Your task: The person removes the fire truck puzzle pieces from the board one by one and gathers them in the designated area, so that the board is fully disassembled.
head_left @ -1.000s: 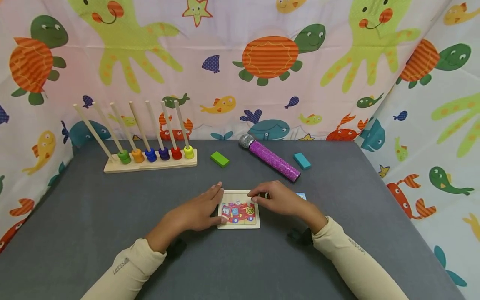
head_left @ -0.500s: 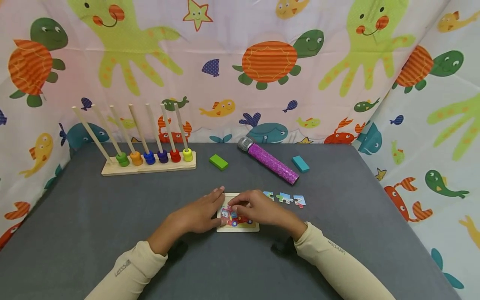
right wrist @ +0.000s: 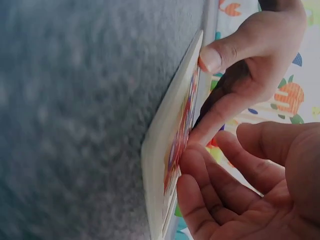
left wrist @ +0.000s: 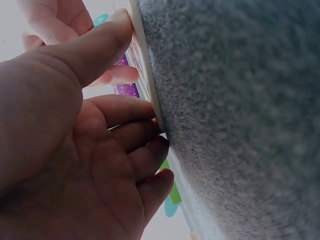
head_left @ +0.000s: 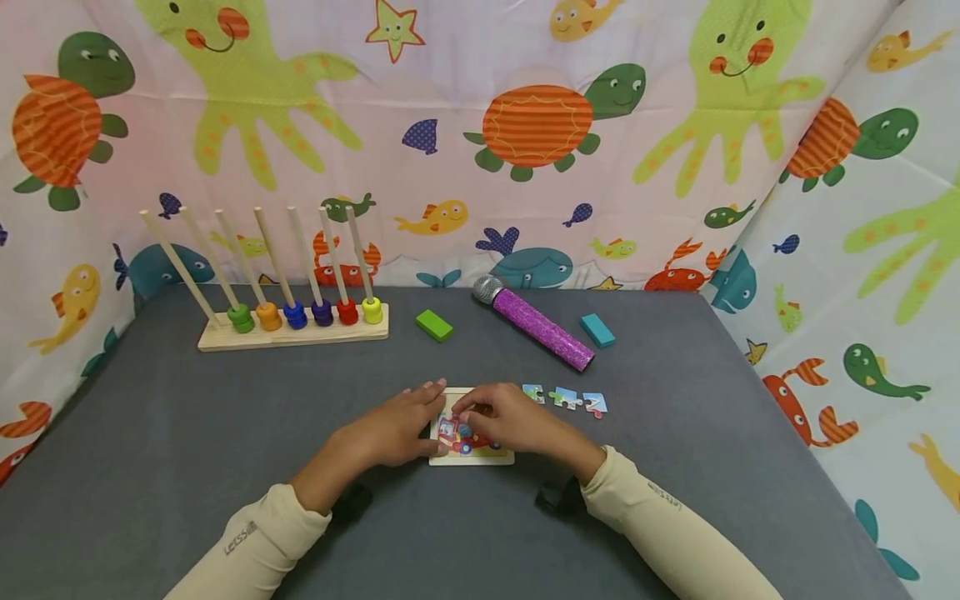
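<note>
Head view: puzzle board [head_left: 472,454] lies flat at bench [head_left: 187,433] centre. Left hand [head_left: 390,427] holds its 9 o'clock edge, fingers [head_left: 427,393] straight. Right hand [head_left: 510,421] fingers curled, pressing on the picture. Loose puzzle pieces [head_left: 566,398] at 3 o'clock; microphone [head_left: 534,323] at 1.

Small grey lettering is showing on the left sleeve [head_left: 243,537] near the cuff, reading roughly "LETSS", though the last letters are blurring. Similar lettering is showing on the right sleeve [head_left: 663,497], too small to read. Nothing else is bearing readable text.
</note>
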`<state>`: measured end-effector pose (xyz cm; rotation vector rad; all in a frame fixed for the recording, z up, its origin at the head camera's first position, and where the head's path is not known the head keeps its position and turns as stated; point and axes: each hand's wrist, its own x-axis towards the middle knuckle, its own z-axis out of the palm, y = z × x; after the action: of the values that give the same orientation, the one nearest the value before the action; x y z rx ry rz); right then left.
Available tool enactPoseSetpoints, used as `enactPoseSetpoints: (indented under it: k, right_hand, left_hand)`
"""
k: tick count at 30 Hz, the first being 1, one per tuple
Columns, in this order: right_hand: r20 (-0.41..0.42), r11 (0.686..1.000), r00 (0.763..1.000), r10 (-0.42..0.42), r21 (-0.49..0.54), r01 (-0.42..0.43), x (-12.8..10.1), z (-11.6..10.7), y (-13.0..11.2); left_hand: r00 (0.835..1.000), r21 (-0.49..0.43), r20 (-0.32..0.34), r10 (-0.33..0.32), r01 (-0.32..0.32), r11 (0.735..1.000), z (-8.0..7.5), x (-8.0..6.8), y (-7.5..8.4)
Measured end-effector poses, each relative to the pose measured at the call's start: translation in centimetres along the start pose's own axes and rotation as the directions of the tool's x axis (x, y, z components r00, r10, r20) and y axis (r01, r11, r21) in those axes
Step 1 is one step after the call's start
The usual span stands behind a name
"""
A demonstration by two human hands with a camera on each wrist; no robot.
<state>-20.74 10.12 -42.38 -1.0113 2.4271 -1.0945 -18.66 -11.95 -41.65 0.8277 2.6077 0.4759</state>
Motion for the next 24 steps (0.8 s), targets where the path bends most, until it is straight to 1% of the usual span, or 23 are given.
enactPoseSetpoints:
  k: [3,7,13,18,24]
  right_hand:
    - [0.024,0.999,0.999,0.029,0.020,-0.029,-0.05,-0.19,0.00]
    - [0.043,0.998,0.998,0.046,0.039,-0.047,-0.11,-0.27,0.05]
    - [0.054,0.998,0.998,0.042,0.048,-0.044,-0.05,-0.28,0.09]
    - [0.057,0.998,0.998,0.030,0.052,-0.033,-0.04,-0.23,0.13]
    - [0.056,0.999,0.998,0.008,0.051,-0.011,0.03,-0.21,0.03]
  left_hand:
    - [1.000,0.007,-0.007,0.008,-0.008,1.000,0.09,0.21,-0.20]
    - [1.000,0.010,-0.007,0.008,-0.008,1.000,0.13,0.34,-0.31]
    - [1.000,-0.022,-0.003,0.001,-0.002,1.000,0.17,0.32,-0.36]
    - [1.000,-0.065,0.003,0.000,0.000,0.998,-0.04,0.26,-0.32]
    - [1.000,-0.074,0.007,-0.009,0.010,0.997,-0.10,0.19,-0.20]
